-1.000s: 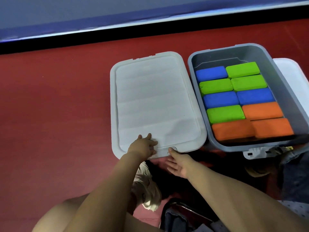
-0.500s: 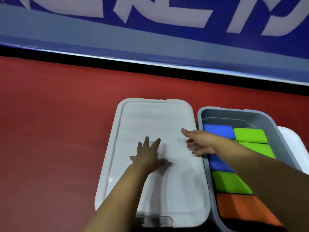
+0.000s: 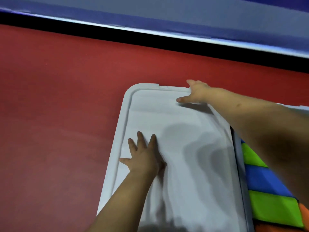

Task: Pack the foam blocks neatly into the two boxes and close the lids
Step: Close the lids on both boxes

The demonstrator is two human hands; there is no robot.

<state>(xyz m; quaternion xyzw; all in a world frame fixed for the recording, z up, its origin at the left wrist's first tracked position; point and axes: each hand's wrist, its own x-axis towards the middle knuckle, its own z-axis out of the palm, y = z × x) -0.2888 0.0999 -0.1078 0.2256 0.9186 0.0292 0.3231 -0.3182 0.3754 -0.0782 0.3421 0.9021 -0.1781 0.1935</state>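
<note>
Since half a second ago, the right hand (image 3: 198,92) has reached from the middle right edge of the pale grey rectangular plastic lid (image 3: 180,164) to its far right corner, where its fingers spread over the rim, while the left hand (image 3: 143,156) still presses flat with straight, splayed fingers on the lid's left part. That lid lies shut on the left box, which rests on the red floor (image 3: 58,114). Just to its right, the open grey plastic box (image 3: 238,156) shows green, blue and orange foam blocks (image 3: 267,181) packed in rows, partly hidden by the right forearm.
</note>
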